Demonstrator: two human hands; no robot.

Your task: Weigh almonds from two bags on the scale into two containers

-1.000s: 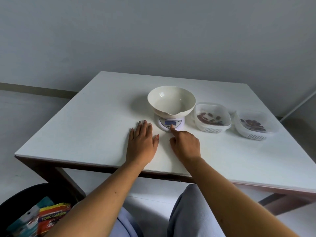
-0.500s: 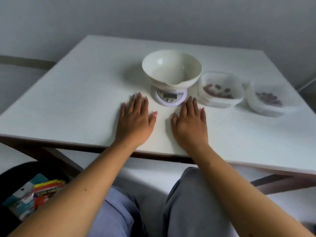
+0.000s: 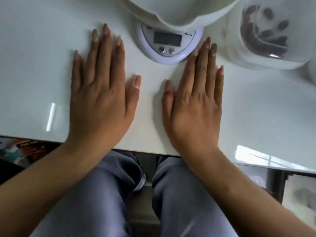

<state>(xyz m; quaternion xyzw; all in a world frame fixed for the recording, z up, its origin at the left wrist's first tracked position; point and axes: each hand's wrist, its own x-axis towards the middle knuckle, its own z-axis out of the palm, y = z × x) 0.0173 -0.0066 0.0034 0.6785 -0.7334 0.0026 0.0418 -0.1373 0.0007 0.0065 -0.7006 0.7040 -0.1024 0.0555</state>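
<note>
Both the left hand and right hand are laid flat, fingers spread, empty, on the white table; the cream bowl on the round white digital scale is cropped, its display blurred.

Plain home room: white table, kitchen scale.

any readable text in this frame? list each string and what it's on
Nothing reads cleanly.
Scale display: blank or too blurred, no digits legible.
Small print right of the display: too small and blurred to read.
Packets below the table edge at lower left: printed lettering, blurred, unreadable.
Container of almonds: no label visible.
</note>
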